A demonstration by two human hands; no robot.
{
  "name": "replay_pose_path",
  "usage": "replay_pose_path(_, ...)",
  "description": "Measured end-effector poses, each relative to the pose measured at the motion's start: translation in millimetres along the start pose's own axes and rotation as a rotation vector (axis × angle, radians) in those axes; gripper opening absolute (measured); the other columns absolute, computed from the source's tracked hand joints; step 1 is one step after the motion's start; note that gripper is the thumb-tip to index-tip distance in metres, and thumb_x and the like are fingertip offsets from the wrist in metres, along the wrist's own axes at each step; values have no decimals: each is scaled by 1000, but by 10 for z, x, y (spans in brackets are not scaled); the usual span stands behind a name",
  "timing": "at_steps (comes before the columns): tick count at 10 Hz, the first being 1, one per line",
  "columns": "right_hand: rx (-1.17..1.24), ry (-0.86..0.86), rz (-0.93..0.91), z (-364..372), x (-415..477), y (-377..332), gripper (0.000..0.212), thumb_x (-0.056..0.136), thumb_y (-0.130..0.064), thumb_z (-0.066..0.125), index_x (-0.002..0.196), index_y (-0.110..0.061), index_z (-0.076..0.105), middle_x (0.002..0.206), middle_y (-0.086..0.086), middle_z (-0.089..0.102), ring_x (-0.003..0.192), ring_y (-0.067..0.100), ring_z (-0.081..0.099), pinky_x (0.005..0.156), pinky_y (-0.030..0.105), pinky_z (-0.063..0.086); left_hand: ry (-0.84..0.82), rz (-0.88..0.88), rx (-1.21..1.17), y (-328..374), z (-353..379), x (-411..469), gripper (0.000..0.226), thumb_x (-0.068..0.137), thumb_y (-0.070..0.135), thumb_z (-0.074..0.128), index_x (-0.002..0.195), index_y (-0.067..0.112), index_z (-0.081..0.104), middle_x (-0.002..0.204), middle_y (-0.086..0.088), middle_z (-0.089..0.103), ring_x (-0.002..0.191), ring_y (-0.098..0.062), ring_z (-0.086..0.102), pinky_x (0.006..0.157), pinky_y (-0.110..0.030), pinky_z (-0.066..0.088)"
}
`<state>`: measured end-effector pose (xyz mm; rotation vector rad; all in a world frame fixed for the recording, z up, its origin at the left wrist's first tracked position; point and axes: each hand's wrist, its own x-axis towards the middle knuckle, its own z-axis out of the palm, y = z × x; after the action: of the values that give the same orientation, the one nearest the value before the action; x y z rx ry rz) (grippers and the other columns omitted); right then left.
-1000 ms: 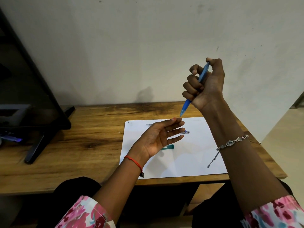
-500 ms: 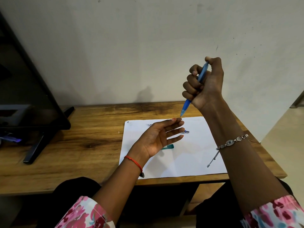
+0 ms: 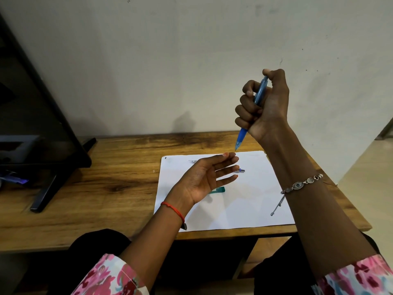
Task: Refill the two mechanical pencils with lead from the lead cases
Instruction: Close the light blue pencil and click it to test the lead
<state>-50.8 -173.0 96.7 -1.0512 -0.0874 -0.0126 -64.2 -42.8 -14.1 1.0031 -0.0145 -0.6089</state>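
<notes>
Above the paper (image 3: 244, 205), right hand (image 3: 265, 107) grips translucent blue pencil (image 3: 242, 137), tip down

Lead case (image 3: 220, 189) on paper (image 3: 244, 209) on table (image 3: 106, 188)

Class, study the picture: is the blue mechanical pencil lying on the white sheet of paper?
No, the right hand grips the blue mechanical pencil in a fist above the white sheet of paper, tip down.

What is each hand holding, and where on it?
Right hand grips the blue mechanical pencil round its barrel, thumb on the top end. Left hand is open, holding nothing.
</notes>
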Motion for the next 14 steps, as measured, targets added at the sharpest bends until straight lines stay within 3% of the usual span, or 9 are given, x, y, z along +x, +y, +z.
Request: replay_pose_path(14,-29,-3,-14,17,1,-1,51,90,-45,28,52,-13,37,34,-6,19,32,9,13,39,14,15,-16,-17,-16,-14,16,6,25,88,16,53,79,12,76,82,-2,74,76,-16,71,75,-32,57)
